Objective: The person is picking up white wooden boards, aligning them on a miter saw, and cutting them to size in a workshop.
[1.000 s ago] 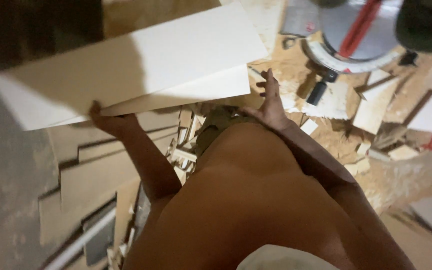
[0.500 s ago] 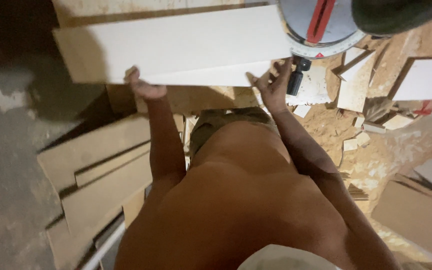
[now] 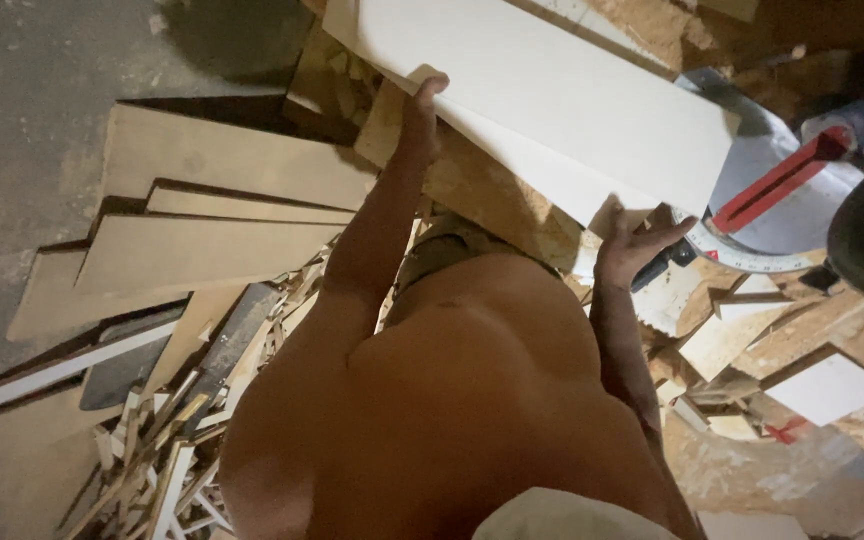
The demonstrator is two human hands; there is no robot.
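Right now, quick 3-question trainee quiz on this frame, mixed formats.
1. True or false: both hands grip the white board.
2. Multiple choice: the mitre saw sits A) under the board's right end, B) on the stacked planks, C) by the offcut pile.
3. Fill in: the left hand grips the board's near ____.

Key:
1. True; the right hand supports it from beneath near the saw.
2. A
3. edge
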